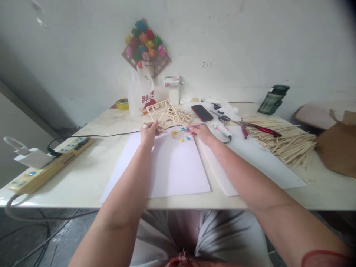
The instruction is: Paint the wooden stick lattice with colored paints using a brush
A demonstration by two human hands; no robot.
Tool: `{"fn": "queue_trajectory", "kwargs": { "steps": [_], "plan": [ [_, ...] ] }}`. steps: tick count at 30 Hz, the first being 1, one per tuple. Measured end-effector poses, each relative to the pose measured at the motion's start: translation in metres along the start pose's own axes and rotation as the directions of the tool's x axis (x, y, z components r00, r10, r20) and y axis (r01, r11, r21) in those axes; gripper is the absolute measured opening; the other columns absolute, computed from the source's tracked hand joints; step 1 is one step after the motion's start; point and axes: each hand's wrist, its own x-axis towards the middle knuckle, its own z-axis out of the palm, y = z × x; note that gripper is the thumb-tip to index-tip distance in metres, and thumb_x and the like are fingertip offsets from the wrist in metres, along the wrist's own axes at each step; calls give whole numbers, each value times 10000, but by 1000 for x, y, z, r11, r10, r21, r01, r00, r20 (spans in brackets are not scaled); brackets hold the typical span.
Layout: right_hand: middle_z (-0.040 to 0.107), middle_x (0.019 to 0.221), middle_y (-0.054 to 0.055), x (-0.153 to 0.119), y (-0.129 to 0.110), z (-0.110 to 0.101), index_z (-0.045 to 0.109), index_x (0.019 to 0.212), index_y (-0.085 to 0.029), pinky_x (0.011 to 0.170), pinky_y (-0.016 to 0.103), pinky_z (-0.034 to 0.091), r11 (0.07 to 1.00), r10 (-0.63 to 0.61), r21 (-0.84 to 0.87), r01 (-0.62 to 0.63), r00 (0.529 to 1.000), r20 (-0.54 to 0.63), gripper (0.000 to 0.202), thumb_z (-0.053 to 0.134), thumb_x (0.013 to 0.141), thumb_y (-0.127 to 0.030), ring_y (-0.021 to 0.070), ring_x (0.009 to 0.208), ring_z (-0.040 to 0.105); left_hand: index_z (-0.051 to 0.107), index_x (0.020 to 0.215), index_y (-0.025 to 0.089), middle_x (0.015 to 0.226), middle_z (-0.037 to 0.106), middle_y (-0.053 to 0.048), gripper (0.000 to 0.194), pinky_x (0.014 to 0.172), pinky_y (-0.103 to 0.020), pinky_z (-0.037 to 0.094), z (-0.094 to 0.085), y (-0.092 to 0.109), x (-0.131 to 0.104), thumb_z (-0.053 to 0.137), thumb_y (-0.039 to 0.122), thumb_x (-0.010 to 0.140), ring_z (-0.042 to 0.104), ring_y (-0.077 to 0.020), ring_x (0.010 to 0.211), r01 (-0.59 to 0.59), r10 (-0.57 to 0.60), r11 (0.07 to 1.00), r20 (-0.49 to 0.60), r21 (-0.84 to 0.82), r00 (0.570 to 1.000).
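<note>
My right hand [202,133] pinches a thin blue paintbrush [200,126], its tip pointing left over the white paper [178,167]. My left hand [148,131] is closed at the near left corner of a lattice frame of pale wooden sticks [169,113], which stands tilted above the paper's far edge. The left fingertips are partly hidden. Between the hands lie small dabs of paint: a blue dab [188,138], a yellow dab [182,140] and a smeared ochre patch [174,133].
Right of the paper are a glue gun [221,129], scissors [224,118], a phone [202,112], red-handled pliers [267,130] and a pile of wooden sticks [289,144]. A power strip [55,167] lies left, its black cable crossing the table. A plastic bag [139,92] and green bottle [274,99] stand behind.
</note>
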Motion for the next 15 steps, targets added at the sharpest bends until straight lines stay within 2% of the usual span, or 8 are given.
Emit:
{"fn": "queue_trajectory", "kwargs": {
  "steps": [15],
  "plan": [
    [701,602,51,1,-7,-14,713,668,-144,482,224,404,999,-37,6,37,999,1,106,704,595,-220,93,492,511,620,707,133,599,663,-39,294,447,-204,443,-2,1,-1,692,418,708,585,-110,437,-4,4,1000,1,-1,1000]
  ]
}}
